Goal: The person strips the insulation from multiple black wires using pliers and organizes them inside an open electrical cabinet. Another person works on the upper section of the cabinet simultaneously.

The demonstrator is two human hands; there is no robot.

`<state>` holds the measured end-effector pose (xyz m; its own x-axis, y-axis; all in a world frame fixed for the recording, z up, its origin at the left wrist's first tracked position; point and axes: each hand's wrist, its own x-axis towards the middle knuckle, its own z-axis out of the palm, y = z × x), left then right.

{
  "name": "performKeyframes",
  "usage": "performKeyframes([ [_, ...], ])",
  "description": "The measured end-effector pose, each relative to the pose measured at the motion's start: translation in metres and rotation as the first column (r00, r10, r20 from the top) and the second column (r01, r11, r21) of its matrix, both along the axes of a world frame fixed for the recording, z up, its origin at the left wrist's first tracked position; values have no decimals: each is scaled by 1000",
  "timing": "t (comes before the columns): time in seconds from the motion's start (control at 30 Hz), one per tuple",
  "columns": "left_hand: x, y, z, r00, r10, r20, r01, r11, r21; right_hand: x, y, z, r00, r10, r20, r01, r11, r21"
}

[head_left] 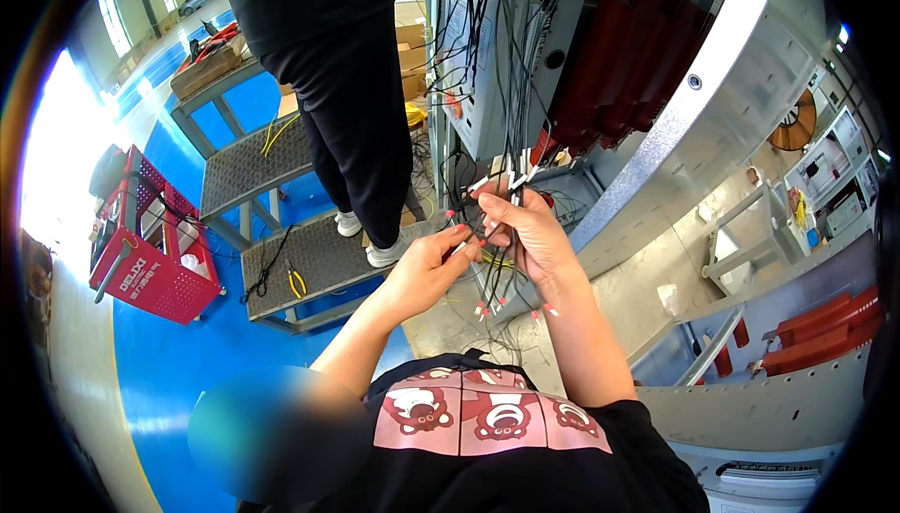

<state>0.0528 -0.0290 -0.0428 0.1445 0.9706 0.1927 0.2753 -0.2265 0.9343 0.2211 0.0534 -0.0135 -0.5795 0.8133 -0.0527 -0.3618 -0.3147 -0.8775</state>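
Note:
A bundle of thin black wires (512, 82) hangs down through the open metal cabinet (469, 91) in front of me. White sleeves mark many of the wires, and red tips show on several loose ends below my hands. My right hand (538, 239) is closed around part of this bundle, its thumb and forefinger by the white sleeves. To its left, my left hand (424, 271) pinches a single wire end that has a white sleeve; its fingertips almost meet the right hand's. Part of the bundle is hidden behind the right palm.
A person in dark trousers (361, 110) stands on metal steps (258, 171) at left. Yellow-handled pliers (296, 282) and a black cable (268, 271) lie on the lower step. A red cart (155, 274) stands farther left. Dark red cylinders (609, 63) fill the cabinet behind a metal post (680, 105).

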Motion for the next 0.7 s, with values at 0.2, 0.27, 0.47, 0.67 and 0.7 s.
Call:
performKeyframes([
  [0.2, -16, -11, 20, 988, 149, 32, -149, 989, -5, 5, 5, -5, 997, -76, 21, 76, 997, 8],
  [0.27, -15, -13, 22, 985, 169, 27, -171, 982, 80, 1, 3, -5, 999, -45, -4, 45, 999, 31],
  [0.47, -10, -21, 15, 971, 178, 158, -158, 978, -136, -4, -2, -3, 999, -49, 7, 48, 997, 62],
  [0.67, -16, -2, 14, 922, 297, 249, -261, 951, -167, -4, -4, -8, 994, 93, 55, -97, 993, 74],
  [0.7, -11, 2, 15, 915, 275, 294, -230, 957, -178, -7, -5, -10, 992, 95, 85, -100, 993, 58],
])
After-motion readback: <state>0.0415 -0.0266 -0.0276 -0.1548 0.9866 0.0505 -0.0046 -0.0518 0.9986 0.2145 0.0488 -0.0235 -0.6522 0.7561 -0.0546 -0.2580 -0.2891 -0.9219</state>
